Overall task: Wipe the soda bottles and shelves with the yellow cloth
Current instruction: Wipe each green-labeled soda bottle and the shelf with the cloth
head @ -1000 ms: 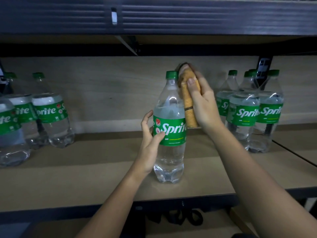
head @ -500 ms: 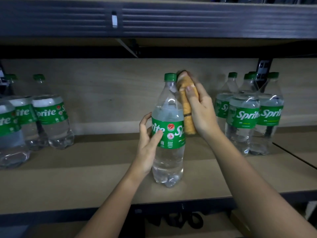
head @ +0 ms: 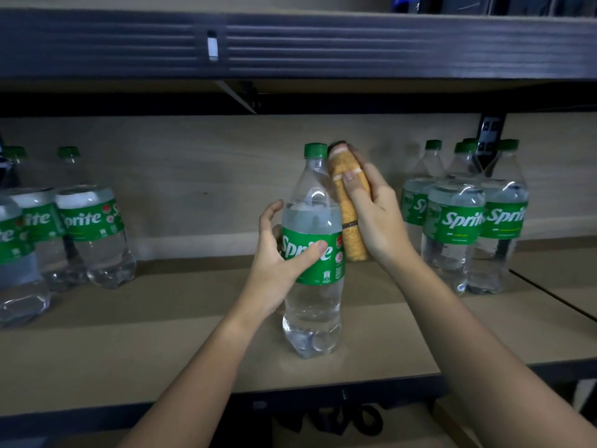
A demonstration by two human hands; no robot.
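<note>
Upright on the shelf (head: 193, 350), the bottle (head: 311, 253) has the left hand (head: 277, 266) curled round its label, while the right hand (head: 378, 218) clamps the yellow cloth (head: 350, 202) against its right side.

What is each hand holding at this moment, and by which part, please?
The left hand grips the middle Sprite bottle at its label. The right hand holds the yellow cloth against the bottle's side.

bottle (head: 312, 253) on shelf (head: 161, 344), cloth (head: 350, 215) right
</note>
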